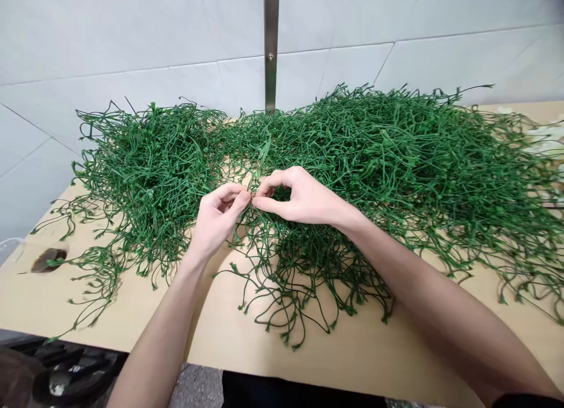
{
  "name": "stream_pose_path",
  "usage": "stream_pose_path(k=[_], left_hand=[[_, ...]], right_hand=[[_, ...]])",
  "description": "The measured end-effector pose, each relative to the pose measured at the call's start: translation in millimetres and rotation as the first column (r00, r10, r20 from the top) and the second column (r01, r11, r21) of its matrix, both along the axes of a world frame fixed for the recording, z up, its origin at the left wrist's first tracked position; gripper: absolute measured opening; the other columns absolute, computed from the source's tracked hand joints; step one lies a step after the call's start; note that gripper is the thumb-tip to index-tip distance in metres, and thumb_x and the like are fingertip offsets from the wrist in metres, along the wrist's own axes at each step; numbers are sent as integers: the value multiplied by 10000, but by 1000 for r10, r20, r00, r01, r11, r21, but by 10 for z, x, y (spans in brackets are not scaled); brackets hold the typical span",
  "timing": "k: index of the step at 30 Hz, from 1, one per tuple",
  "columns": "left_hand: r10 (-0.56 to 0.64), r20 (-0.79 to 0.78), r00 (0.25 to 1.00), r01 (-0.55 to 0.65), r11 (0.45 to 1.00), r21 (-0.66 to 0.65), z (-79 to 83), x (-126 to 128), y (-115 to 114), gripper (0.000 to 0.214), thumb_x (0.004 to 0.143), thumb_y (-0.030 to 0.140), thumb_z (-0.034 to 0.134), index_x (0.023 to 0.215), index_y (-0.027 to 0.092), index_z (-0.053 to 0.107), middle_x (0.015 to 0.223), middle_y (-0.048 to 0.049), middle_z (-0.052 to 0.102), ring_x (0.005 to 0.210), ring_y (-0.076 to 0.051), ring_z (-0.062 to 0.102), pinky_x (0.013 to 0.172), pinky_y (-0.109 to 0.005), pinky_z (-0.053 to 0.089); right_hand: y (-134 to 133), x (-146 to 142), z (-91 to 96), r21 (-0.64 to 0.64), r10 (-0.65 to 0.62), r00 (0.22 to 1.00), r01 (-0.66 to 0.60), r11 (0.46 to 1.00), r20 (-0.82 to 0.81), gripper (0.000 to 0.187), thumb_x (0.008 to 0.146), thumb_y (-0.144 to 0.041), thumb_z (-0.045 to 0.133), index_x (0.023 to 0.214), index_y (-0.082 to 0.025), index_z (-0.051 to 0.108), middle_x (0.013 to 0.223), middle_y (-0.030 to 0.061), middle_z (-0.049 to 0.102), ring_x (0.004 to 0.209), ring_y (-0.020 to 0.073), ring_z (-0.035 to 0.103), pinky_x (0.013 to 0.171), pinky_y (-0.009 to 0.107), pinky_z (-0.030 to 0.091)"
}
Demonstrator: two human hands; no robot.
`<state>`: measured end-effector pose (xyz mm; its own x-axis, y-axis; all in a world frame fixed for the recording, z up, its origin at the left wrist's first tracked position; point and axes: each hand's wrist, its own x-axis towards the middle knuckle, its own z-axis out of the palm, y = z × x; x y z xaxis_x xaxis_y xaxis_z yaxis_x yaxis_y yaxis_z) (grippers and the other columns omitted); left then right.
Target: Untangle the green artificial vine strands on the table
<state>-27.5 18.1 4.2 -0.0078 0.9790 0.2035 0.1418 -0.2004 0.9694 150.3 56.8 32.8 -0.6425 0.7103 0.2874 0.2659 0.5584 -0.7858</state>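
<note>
My left hand (218, 217) and my right hand (299, 196) meet fingertip to fingertip near the middle of the table. Each pinches thumb against forefinger on what appears to be a thin green artificial stem (259, 161); its exact hold point is hidden by the fingers. Around them lies a big tangled heap of green artificial stems (396, 149) with small branching tips. A second, smaller mound of the same stems (150, 167) lies to the left. Below my right hand, loose stems (291, 285) spread toward the table's front edge.
The light wooden table (211, 331) has a round hole (49, 259) at its left side. Pale flower-like pieces (549, 141) lie at the far right. A metal strip (271, 50) runs up the tiled wall (132, 32) behind. Dark machinery (57, 373) sits below at front left.
</note>
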Motion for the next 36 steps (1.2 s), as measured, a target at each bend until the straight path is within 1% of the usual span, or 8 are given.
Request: stream_pose_path(k=[3, 9, 16, 22, 25, 28, 31, 36], left_hand=[[13, -43, 999, -12, 999, 31, 29, -23, -3, 288, 735, 432, 739, 823, 162, 698, 744, -27, 690, 611, -110, 575, 564, -227, 461], [30, -117, 993, -13, 990, 140, 16, -26, -21, 225, 735, 328, 747, 881, 158, 726, 855, -50, 734, 770, -162, 645, 722, -272, 504], [81, -251, 965, -22, 973, 230, -18, -11, -28, 149, 816, 300, 666, 825, 156, 700, 774, -32, 690, 676, -133, 582, 645, -263, 453], [44, -349, 936, 63, 955, 289, -10, -13, -34, 97, 832, 246, 634, 801, 162, 671, 780, -36, 661, 737, -154, 575, 710, -290, 451], [20, -385, 923, 108, 945, 308, -12, 7, -43, 83, 843, 220, 617, 799, 164, 658, 772, -27, 653, 743, -149, 573, 728, -278, 447], [7, -424, 905, 127, 949, 287, -6, 24, -63, 91, 857, 218, 600, 804, 162, 648, 755, -14, 640, 715, -135, 566, 695, -256, 433], [-27, -428, 904, 124, 972, 201, 10, 38, -86, 142, 886, 262, 570, 819, 164, 649, 723, 3, 639, 636, -115, 544, 612, -239, 404], [-72, -252, 965, 101, 989, 104, -6, 41, -69, 187, 864, 338, 604, 802, 171, 660, 716, -2, 643, 617, -114, 532, 554, -232, 388]], right_hand=[[54, 33, -5, -56, 42, 999, -43, 997, -28, 156, 850, -220, 565, 763, -131, 659, 729, -2, 636, 685, 99, 526, 688, 245, 389], [151, 71, -48, -108, 93, 987, -107, 988, -130, 168, 860, -258, 544, 812, -121, 628, 743, -7, 584, 645, 83, 438, 631, 235, 339], [130, 54, -37, -199, 57, 993, -76, 977, -103, 226, 858, -270, 514, 718, -126, 617, 684, -15, 559, 672, 97, 467, 674, 251, 350], [67, 23, -37, -62, -18, 999, 19, 998, 30, 203, 784, -226, 545, 613, -129, 594, 575, -42, 484, 568, 70, 394, 579, 239, 290], [46, -3, -53, -93, -22, 996, 30, 995, 87, 282, 773, -255, 517, 516, -138, 530, 499, -53, 374, 506, 66, 299, 512, 253, 222], [43, -20, -72, -115, -17, 997, 26, 993, 79, 314, 757, -251, 503, 462, -149, 475, 473, -59, 315, 485, 63, 236, 489, 264, 172], [44, -26, -88, -106, -17, 1000, 18, 994, 10, 304, 742, -240, 520, 455, -141, 501, 463, -66, 305, 479, 55, 228, 486, 254, 167], [52, -37, -140, -75, -12, 997, 6, 997, -70, 231, 737, -186, 533, 548, -117, 645, 494, -37, 495, 484, 58, 341, 494, 240, 239]])
